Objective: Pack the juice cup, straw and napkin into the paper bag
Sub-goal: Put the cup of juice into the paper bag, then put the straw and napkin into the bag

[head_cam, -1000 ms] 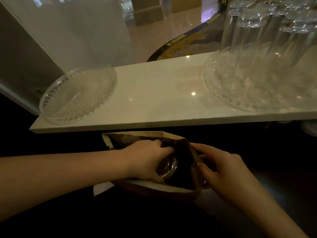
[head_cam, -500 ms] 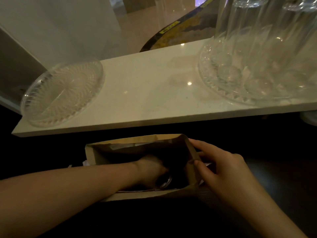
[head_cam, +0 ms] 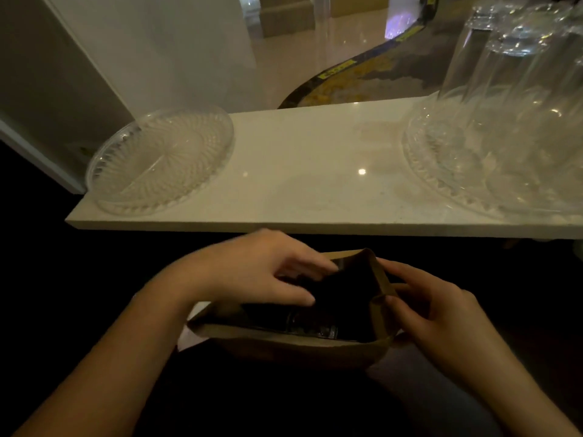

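While the paper bag [head_cam: 303, 345] stands open on the dark surface below the white counter [head_cam: 315, 190], I have my left hand [head_cam: 262, 272] hovering over its mouth, fingers [head_cam: 303, 298] loosely spread and, as far as I can see, clamped on nothing. My right hand [head_cam: 429, 307] pinches the bag's right wall, thumb inside and the other fingers outside, keeping the mouth open. The juice cup [head_cam: 318, 329] sits low inside the bag; only a glint of its clear lid shows in the shadow. I cannot make out the straw. A pale corner showing at the bag's left may be the napkin, but I cannot tell.

The bag is thin, soft paper, I judge: it will crumple or tear if squeezed hard, so I would hold it by the rim fold. The cup looks like light plastic, slippery and likely to spill if tipped; I would grip it around the wall just under the lid, not by the lid itself.

A clear plate [head_cam: 161, 162] and a tray of upturned glasses [head_cam: 504, 127] stand on the counter, well clear of the bag.
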Motion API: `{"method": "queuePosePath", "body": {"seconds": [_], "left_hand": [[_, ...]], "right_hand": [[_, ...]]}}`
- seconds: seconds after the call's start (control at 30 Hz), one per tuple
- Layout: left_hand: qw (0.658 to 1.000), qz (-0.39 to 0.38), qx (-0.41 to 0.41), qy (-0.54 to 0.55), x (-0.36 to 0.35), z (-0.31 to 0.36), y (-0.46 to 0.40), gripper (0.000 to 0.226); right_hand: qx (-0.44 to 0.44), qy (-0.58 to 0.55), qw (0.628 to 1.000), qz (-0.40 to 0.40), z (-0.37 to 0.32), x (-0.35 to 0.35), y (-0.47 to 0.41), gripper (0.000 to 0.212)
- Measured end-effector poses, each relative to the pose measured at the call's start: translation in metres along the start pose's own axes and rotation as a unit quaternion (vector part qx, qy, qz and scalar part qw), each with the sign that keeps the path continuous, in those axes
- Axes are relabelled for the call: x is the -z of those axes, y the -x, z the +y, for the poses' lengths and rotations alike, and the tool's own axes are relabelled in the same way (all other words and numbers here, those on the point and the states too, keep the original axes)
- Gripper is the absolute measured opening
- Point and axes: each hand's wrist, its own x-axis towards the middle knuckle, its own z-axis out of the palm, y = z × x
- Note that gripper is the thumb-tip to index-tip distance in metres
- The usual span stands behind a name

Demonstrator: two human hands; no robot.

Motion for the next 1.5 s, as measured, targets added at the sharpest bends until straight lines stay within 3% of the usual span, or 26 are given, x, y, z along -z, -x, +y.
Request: {"method": "queuePosePath", "body": {"seconds": [0.07,0.13,0.2,0.23,0.33,0.4,0.53,0.67,0.8,0.93,1.1,1.37,1.43,1.5], "left_hand": [[0.978,0.182,-0.046,0.092,0.014,-0.013,0.034,0.028],[0.899,0.412,-0.045,0.14,0.022,-0.048,0.057,0.014],[0.802,0.568,0.035,0.182,0.02,-0.103,0.068,0.015],[0.775,0.595,0.103,0.185,0.015,-0.135,0.071,0.013],[0.761,0.545,0.329,0.124,-0.015,-0.229,0.076,0.016],[0.759,0.495,0.413,0.092,-0.036,-0.267,0.076,0.024],[0.785,0.384,0.48,0.083,-0.061,-0.297,0.065,0.031],[0.758,0.406,0.503,0.09,-0.072,-0.297,0.054,0.023],[0.737,0.463,0.477,0.121,-0.078,-0.295,0.05,0.012],[0.741,0.465,0.461,0.153,-0.078,-0.305,0.052,0.038],[0.738,0.514,0.402,0.169,-0.07,-0.306,0.067,0.027],[0.704,0.68,0.188,0.079,-0.039,-0.201,0.134,0.032],[0.683,0.712,0.103,0.131,-0.037,-0.159,0.143,0.027],[0.651,0.71,-0.052,0.265,-0.027,-0.117,0.143,0.03]], "right_hand": [[-0.009,-0.007,1.0,-0.005,-0.003,-0.001,-0.001,0.051],[-0.01,-0.001,1.0,-0.013,-0.006,-0.003,-0.002,0.052],[-0.01,0.004,1.0,-0.02,-0.011,-0.006,-0.002,0.056],[-0.01,0.001,1.0,-0.024,-0.012,-0.007,-0.003,0.057],[-0.015,-0.022,0.999,-0.035,-0.018,-0.012,-0.004,0.058],[-0.014,-0.023,0.999,-0.038,-0.022,-0.015,-0.006,0.059],[-0.01,0.001,0.999,-0.037,-0.027,-0.023,-0.01,0.06],[0.001,0.052,0.998,-0.033,-0.035,-0.028,-0.011,0.069],[0.003,0.079,0.996,-0.032,-0.036,-0.032,-0.012,0.071],[-0.001,0.081,0.996,-0.024,-0.036,-0.035,-0.015,0.07],[0.003,0.069,0.997,-0.016,-0.034,-0.035,-0.015,0.064],[-0.005,0.076,0.997,-0.007,-0.023,-0.035,-0.013,0.053],[0.001,0.077,0.997,-0.009,-0.022,-0.035,-0.012,0.052],[0.006,0.074,0.997,-0.009,-0.023,-0.035,-0.012,0.05]]}}
